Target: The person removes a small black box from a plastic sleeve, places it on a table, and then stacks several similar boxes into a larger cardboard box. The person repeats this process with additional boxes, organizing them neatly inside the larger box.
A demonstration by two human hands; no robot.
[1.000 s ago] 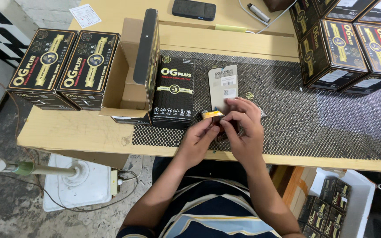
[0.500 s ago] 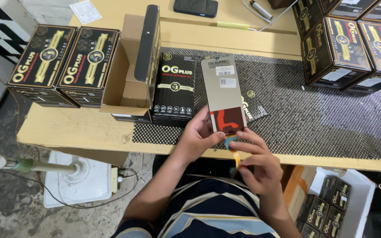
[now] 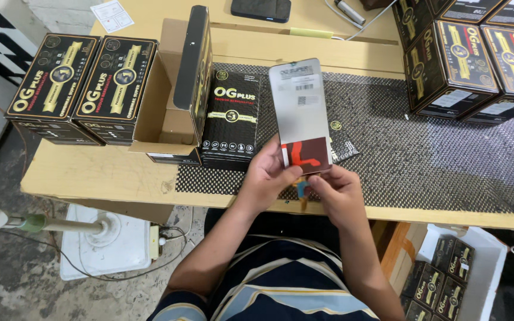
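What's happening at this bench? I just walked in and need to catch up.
A seated person holds a flat grey screen sheet upright over the black mat. The left hand grips its lower edge near the red patch; the right hand pinches a small tab beneath it. A black packet lies on the mat beside an open cardboard box, with closed black boxes stacked on both sides.
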